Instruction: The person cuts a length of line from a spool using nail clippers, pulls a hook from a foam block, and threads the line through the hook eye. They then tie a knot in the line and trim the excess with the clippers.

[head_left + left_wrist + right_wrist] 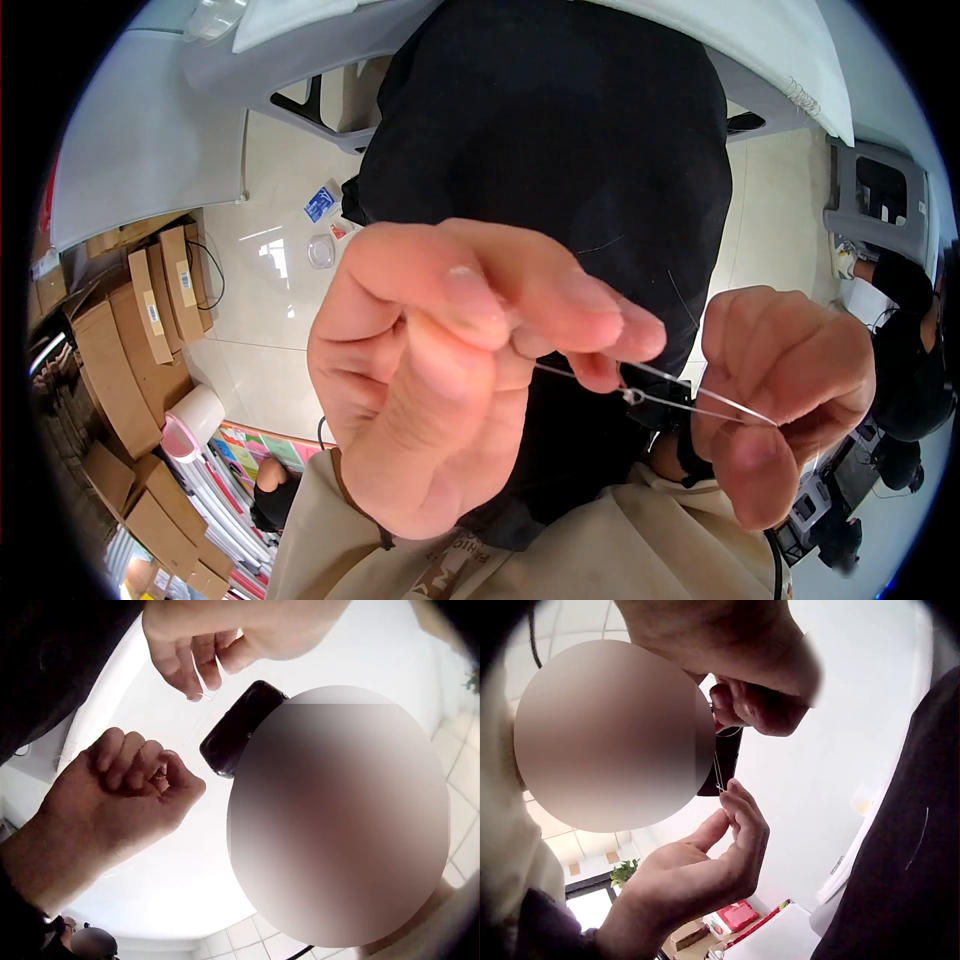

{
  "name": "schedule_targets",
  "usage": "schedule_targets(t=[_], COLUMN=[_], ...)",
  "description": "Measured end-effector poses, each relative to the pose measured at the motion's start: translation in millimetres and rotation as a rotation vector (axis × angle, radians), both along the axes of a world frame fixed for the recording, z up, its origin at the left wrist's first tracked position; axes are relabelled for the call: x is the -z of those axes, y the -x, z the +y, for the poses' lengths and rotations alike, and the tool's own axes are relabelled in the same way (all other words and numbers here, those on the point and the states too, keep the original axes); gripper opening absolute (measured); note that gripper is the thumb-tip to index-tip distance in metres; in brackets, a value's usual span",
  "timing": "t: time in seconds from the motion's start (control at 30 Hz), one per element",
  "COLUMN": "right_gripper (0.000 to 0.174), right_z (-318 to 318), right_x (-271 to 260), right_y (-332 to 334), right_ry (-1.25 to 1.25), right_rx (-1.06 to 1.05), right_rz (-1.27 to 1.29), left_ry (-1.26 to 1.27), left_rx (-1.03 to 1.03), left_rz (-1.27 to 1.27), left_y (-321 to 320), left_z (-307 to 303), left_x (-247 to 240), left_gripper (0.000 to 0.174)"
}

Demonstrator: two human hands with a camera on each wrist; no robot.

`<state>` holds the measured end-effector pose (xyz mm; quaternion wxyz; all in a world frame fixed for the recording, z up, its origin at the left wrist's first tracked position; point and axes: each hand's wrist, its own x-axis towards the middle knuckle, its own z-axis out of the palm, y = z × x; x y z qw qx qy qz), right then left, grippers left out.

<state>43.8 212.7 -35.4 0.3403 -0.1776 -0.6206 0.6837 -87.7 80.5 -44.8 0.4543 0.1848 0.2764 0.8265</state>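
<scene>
My left hand [425, 380] pinches a thin, shiny clear strand [690, 405] between thumb and fingers. A small knot or ring [633, 396] shows on the strand just beside its fingertips. The strand runs as a narrow loop to my right hand [785, 390], whose thumb and curled fingers grip its other end. In the right wrist view, the strand [718, 769] stretches between my right hand [757, 705] above and my left hand [697, 862] below. The left wrist view has my left hand [240, 637] at the top and my right hand [135, 780] lower left.
Black cloth [560, 120] with loose threads lies behind the hands. Cardboard boxes [120, 360], a blue packet [319, 204] and a clear lid [321, 251] are on the left floor. A grey stool [880, 195] and another person [910, 380] are at the right.
</scene>
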Motion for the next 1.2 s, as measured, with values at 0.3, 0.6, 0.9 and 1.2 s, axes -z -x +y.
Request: schedule_targets(t=[0.3, 0.6, 0.9, 1.2], right_gripper=[0.015, 0.015, 0.015, 0.018], right_z=[11, 21, 15, 21], right_x=[23, 6, 5, 2], right_y=[-1, 12, 17, 25], right_ry=[0.012, 0.148, 0.193, 0.548], right_rx=[-0.208, -0.434, -0.424, -0.458], right_rz=[0.237, 0.071, 0.019, 0.229], left_ry=[-0.046, -0.173, -0.233, -0.268], left_rx=[-0.011, 0.081, 0.079, 0.172], left_rz=[0.094, -0.046, -0.326, -0.563], left_y=[2, 1, -1, -3], left_z=[7, 12, 17, 11], left_x=[8, 15, 9, -3], left_gripper=[0.025, 0.032, 0.034, 0.029])
